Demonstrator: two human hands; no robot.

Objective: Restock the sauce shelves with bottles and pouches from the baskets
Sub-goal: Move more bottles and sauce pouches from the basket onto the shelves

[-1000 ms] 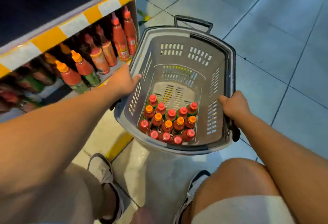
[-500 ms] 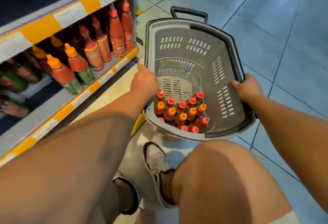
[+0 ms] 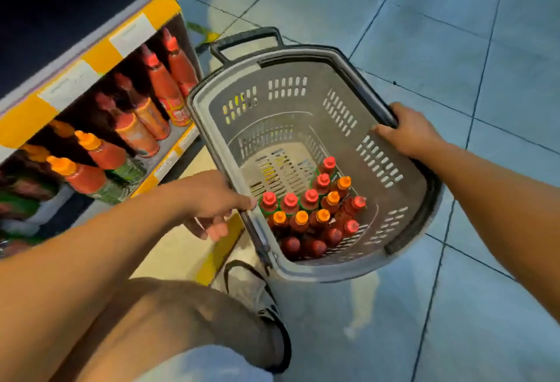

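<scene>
A grey plastic basket (image 3: 403, 200) stands on the tiled floor beside the shelf. Several small sauce bottles (image 3: 309, 215) with red and orange caps stand packed in its near left corner. My left hand (image 3: 212, 203) grips the basket's left rim, thumb toward the bottles and fingers curled under the edge. My right hand (image 3: 409, 130) grips the right rim. On the low shelf (image 3: 169, 157) at the left stand taller red sauce bottles (image 3: 163, 90) and orange-capped bottles (image 3: 91, 169).
The shelf edge carries yellow and white price strips (image 3: 127, 36). A black handle (image 3: 248, 39) sticks out at the basket's far end. My knee and shoe (image 3: 257, 296) sit just below the basket. Blue floor tiles (image 3: 454, 33) stretch to the right.
The basket has swung with its far end toward the shelf and sits tilted in view. Both hands stay on its rims; my left hand has slid nearer along the left rim.
</scene>
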